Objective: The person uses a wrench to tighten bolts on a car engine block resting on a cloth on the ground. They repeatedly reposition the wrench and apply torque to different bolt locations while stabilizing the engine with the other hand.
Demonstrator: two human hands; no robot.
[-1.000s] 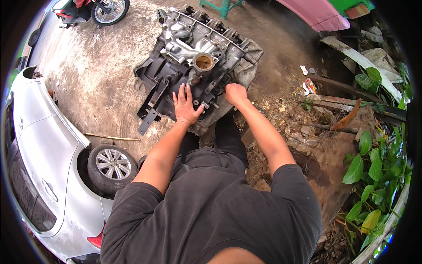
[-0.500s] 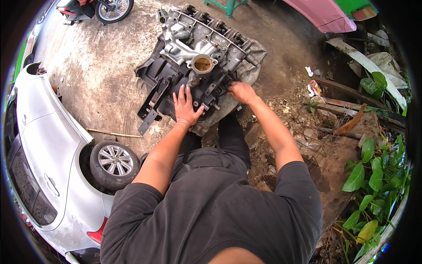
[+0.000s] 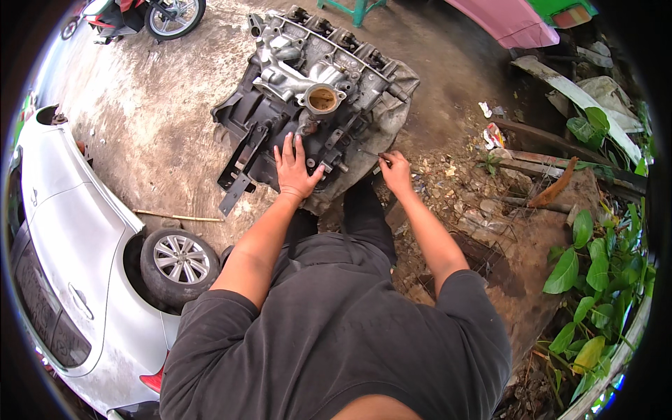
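Note:
In front of me sits a car engine (image 3: 287,89), with silver castings at the far side and black parts nearer me. Its round intake opening (image 3: 322,100) faces up. My left hand (image 3: 297,170) lies on the engine's near black part, fingers spread, holding nothing. To the right of the engine, just off its near edge, my right hand (image 3: 397,172) is closed on a thin rod-like tool (image 3: 369,152). The tool's slim end points left toward the engine; the grip is mostly hidden by my fingers. A greyish sheet (image 3: 404,80) shows under the engine.
A silver car (image 3: 77,210) with an angled wheel (image 3: 180,260) stands at left. A motorcycle (image 3: 168,15) and a green stool (image 3: 360,11) are at the far side. Rubble, wooden planks (image 3: 553,143) and leafy plants (image 3: 565,278) fill the right. A stick (image 3: 178,216) lies on the concrete.
My right hand has drawn back from the engine's side toward me and to the right, bringing the thin tool into sight. My left hand has stayed on the engine.

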